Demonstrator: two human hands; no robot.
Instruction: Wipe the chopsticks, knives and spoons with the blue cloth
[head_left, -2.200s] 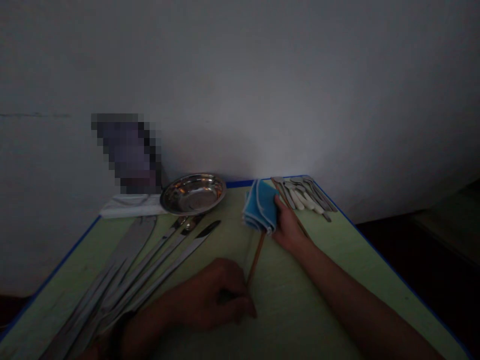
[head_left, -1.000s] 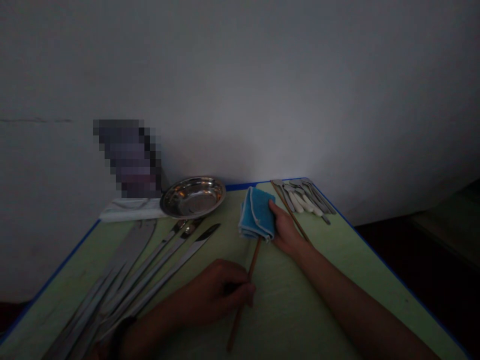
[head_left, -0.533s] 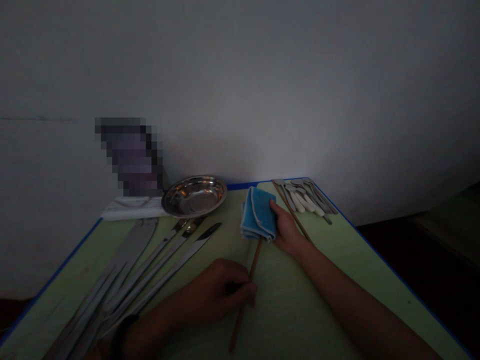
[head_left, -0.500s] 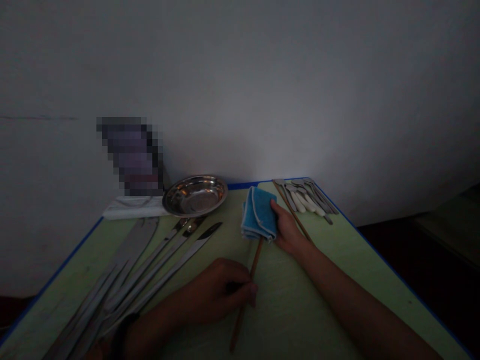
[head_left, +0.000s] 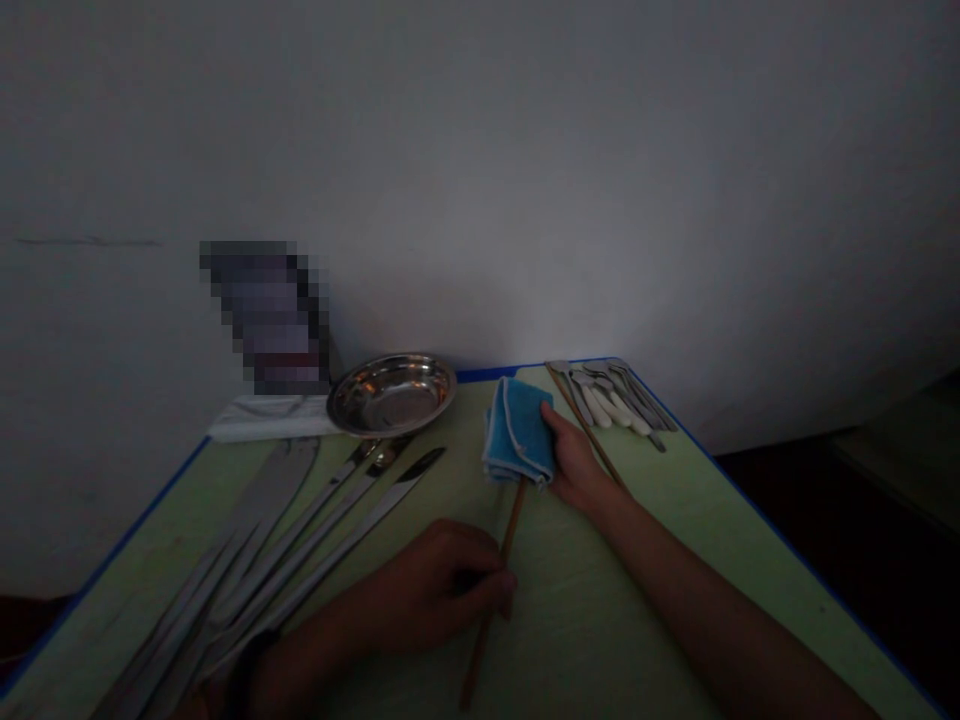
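My left hand (head_left: 457,580) is closed, pinching a thin brown chopstick (head_left: 513,520) near its middle. The stick slants from the lower centre up to a folded blue cloth (head_left: 521,430) with white edging, and its upper end disappears under or inside that cloth. With my right hand (head_left: 574,455) I grip the cloth from its right side, the thumb lying along the near edge and the other fingers hidden behind it. Just right of that hand another thin brown stick (head_left: 585,415) lies on the table.
Several long metal utensils (head_left: 247,540) lie on the left of the green table (head_left: 630,640). A steel bowl (head_left: 394,395) stands at the back beside a white packet (head_left: 262,415) and a blurred-out upright object (head_left: 270,320). Several spoons and forks (head_left: 622,400) lie back right, near the wall.
Both hands, the cloth and the stick hold almost the same positions. The whole view has shifted very slightly.
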